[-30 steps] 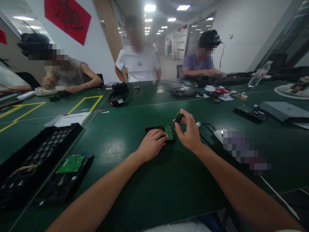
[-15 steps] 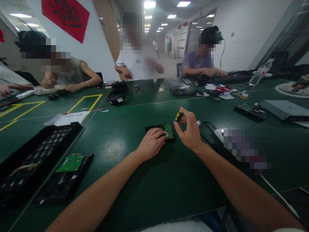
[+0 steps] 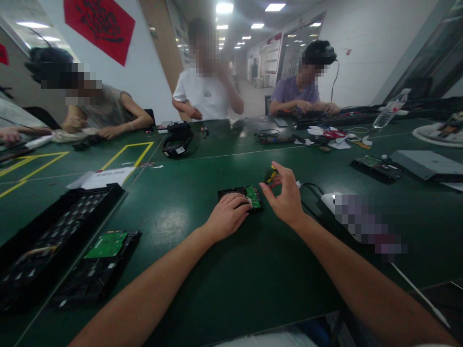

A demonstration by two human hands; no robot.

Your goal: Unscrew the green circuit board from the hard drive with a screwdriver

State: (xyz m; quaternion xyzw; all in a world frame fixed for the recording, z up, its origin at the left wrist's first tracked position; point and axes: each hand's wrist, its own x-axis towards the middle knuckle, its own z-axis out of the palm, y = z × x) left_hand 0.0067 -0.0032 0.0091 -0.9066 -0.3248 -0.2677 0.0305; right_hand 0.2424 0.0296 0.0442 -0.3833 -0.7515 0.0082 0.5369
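Note:
A black hard drive with a green circuit board (image 3: 254,196) lies on the dark green table (image 3: 202,289). My left hand (image 3: 229,212) rests over its left and front part, fingers bent round it, hiding much of the drive. Just right of the drive, my right hand (image 3: 284,193) is raised, with a short yellow and black screwdriver (image 3: 270,175) between thumb and fingers. The tool looks blurred, and its tip cannot be made out.
At left are a long black tray (image 3: 117,193) and another hard drive (image 3: 106,245). To the right lie a white power strip (image 3: 330,198), a third drive (image 3: 376,167) and a grey metal box (image 3: 428,164). Three people sit or stand across the table.
The screwdriver has turned in my right hand and shifted slightly right. My left hand has hardly moved. Across the table, the person in white has raised one hand toward the head.

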